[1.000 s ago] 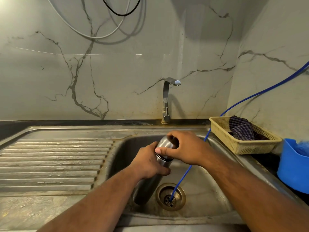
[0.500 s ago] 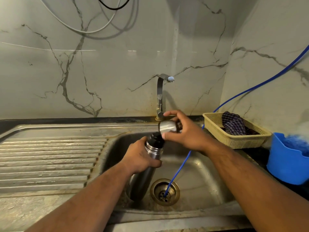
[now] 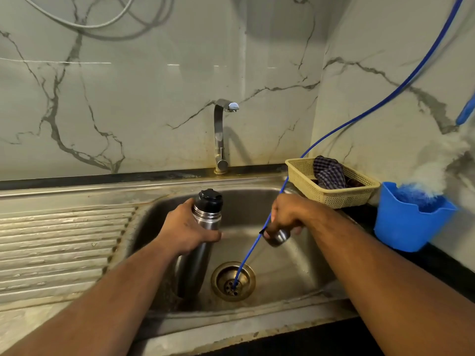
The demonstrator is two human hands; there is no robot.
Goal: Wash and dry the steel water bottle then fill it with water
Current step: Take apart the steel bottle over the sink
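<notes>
A veined marble wall (image 3: 154, 98) backs a worn steel sink (image 3: 303, 273), with the tap (image 3: 219, 134) standing at twelve o'clock of the basin and a ribbed draining board (image 3: 59, 242) out at nine. At two o'clock a woven basket (image 3: 334, 199) holds a checked cloth (image 3: 327, 173), and a blue tub (image 3: 406, 227) sits at three. A blue hose (image 3: 250, 249) runs down into the drain (image 3: 232, 281).

Our left hand (image 3: 185, 232) is wrapped round the upper body of the bottle (image 3: 205, 219), which leans in the basin with its black stopper (image 3: 210, 199) on top; we cannot tell whether its foot touches the sink floor. Our right hand (image 3: 288, 214) is curled round the steel cap (image 3: 279, 236), low in the basin at three o'clock of the bottle.

We judge the opening-up is half done. To do it well, we should set the cap down on the basin floor, clear of the drain and hose so that it cannot roll. Then we steady the bottle firmly while the stopper is unscrewed, and only after that turn on the tap.

A second ago both hands met at the bottle's top with the cap on. Half a second ago the cap was lifted clear at twelve o'clock, near the tap's base. Now it has come down and stands well apart from the bottle.
</notes>
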